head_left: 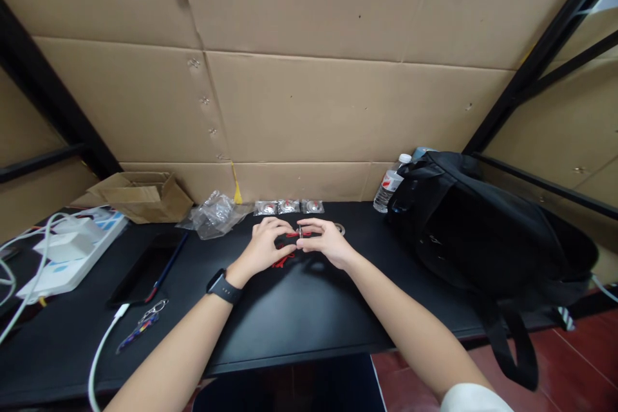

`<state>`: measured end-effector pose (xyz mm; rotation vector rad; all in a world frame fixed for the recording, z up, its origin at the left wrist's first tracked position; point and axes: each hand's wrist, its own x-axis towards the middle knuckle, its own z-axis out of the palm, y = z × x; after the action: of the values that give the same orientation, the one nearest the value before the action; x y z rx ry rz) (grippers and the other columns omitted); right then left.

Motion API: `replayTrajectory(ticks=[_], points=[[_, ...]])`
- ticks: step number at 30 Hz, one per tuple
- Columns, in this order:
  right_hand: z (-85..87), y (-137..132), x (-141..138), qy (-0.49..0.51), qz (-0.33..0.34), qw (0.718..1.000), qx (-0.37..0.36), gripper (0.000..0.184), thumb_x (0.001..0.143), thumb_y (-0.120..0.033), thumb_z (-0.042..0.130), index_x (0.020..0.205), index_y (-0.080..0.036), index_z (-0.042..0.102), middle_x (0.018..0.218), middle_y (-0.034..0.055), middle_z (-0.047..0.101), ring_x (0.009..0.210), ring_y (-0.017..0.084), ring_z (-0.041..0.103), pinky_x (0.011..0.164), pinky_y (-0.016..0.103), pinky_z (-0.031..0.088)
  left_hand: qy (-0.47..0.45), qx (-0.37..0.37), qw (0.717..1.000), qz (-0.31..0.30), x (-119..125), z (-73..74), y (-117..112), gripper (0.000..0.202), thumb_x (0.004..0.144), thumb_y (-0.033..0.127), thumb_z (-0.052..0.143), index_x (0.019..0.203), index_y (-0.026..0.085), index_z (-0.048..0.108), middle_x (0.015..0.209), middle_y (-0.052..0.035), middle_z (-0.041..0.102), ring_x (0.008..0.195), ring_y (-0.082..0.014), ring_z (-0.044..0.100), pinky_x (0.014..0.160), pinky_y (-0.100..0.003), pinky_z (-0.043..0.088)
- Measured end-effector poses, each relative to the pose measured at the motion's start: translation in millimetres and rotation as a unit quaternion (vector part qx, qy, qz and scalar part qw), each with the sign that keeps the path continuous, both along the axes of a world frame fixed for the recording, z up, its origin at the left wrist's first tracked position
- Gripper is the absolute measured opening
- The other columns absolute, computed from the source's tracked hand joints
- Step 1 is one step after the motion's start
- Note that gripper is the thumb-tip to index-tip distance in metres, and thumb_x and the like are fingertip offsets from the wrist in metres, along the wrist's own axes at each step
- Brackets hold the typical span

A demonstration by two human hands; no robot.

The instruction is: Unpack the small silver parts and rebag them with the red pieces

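Note:
My right hand [328, 241] pinches a thin, round metal piece [300, 232], turned edge-on, between thumb and fingers. Close against it, my left hand [266, 243] has its fingers curled at a red cord [291, 234] that runs to the metal piece. A bundle of red cord [283, 260] hangs or lies below the left thumb; which of the two I cannot tell. Beyond the right hand a pale ring-shaped thing [340, 229] is on the black table [299, 322]. Three small clear packets [288, 206] with round contents and red bits lie in a row behind my hands.
Crumpled clear plastic [215, 214] and a brown paper bag [149, 196] sit at the back left. A phone [147, 267], keychain [140, 328] and white power strip [80, 257] lie leftward. A water bottle [387, 187] and black backpack [483, 232] stand right. Cardboard [309, 109] walls the back.

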<state>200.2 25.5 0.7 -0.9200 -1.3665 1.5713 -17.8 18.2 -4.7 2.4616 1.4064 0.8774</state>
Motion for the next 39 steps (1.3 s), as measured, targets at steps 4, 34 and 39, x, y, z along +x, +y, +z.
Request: replayTrajectory(ticks=[4, 34, 39], points=[[-1.2, 3, 1, -0.021, -0.043, 0.999, 0.019, 0.062, 0.061, -0.029, 0.092, 0.118, -0.021, 0.070, 0.107, 0.0079, 0.072, 0.071, 0.014, 0.072, 0.066, 0.028, 0.063, 0.108, 0.034, 0.989, 0.099, -19, -9.1, 13, 0.038, 0.087, 0.044, 0.066, 0.122, 0.029, 0.070, 0.148, -0.0106, 0.050, 0.133, -0.0394, 0.038, 0.101, -0.057, 0.036], [32.8, 14, 39, 0.025, -0.109, 0.991, 0.077, 0.056, 0.067, -0.031, 0.087, 0.117, -0.022, 0.065, 0.111, 0.0078, 0.071, 0.075, 0.015, 0.072, 0.067, 0.027, 0.058, 0.103, -0.061, 0.992, -0.050, -5, -2.0, 13, 0.042, 0.105, 0.043, 0.033, 0.111, 0.028, 0.071, 0.123, -0.0054, 0.070, 0.113, -0.0224, 0.062, 0.101, -0.041, 0.035], [29.3, 17, 40, 0.001, -0.110, 0.990, 0.091, 0.056, 0.067, -0.032, 0.086, 0.118, -0.022, 0.065, 0.111, 0.0070, 0.070, 0.075, 0.014, 0.070, 0.066, 0.026, 0.057, 0.082, -0.046, 0.993, -0.073, 4, -9.4, 10, 0.039, 0.105, 0.045, 0.036, 0.120, 0.029, 0.068, 0.121, -0.0062, 0.071, 0.108, -0.0232, 0.063, 0.096, -0.037, 0.043]])
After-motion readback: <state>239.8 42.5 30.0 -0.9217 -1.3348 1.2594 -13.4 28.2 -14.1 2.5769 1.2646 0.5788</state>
